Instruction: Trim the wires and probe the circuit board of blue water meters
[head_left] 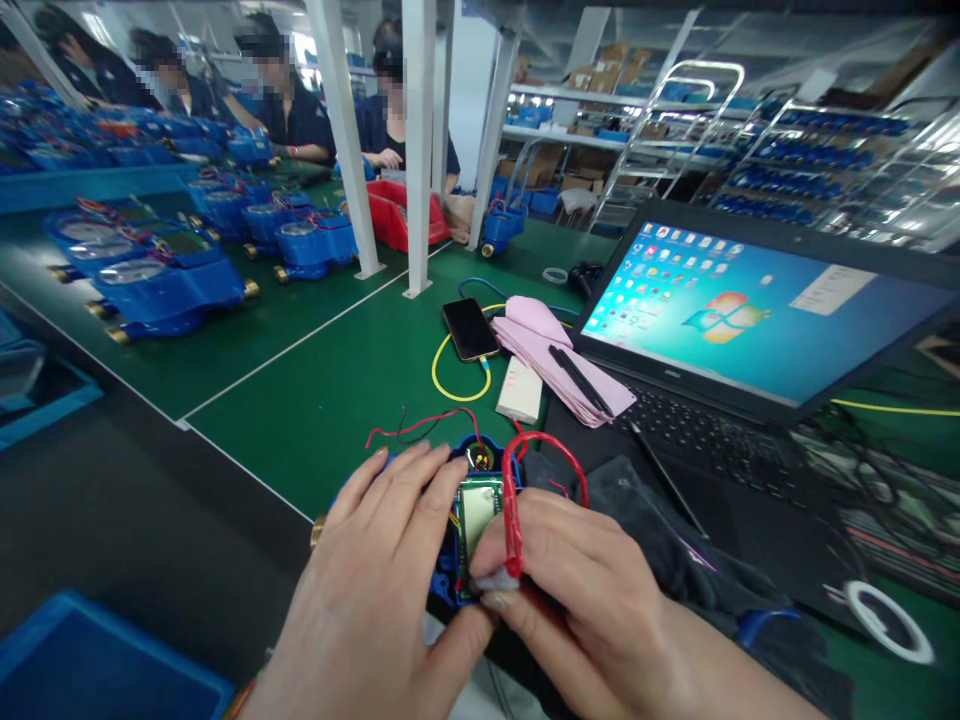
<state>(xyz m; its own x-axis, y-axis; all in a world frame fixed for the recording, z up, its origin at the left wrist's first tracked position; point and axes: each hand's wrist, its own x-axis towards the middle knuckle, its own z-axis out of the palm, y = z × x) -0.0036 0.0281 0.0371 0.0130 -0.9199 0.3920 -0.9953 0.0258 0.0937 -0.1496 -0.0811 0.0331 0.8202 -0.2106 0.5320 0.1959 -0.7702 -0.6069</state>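
Observation:
A blue water meter (444, 578) with an open housing lies in front of me, its brass end showing at the left. Inside it sits a green circuit board with a pale display (478, 512). My left hand (390, 545) spans the housing, fingers over its far side and thumb at the near side. My right hand (577, 575) pinches a small grey connector (495, 580) at the near edge of the board. From the connector a thick red cable (513, 490) loops up and over. Thin red and black wires (420, 422) stick out beyond the meter. Fingers partly hide the connector's contact with the board.
An open laptop (720, 400) stands at the right. Near it are a phone (469, 330), a white box (519, 390), pink cloth (525, 340) with a black pen, and dark fabric (622, 520). More blue meters (165, 285) stand at the left. Co-workers sit beyond white posts (418, 150).

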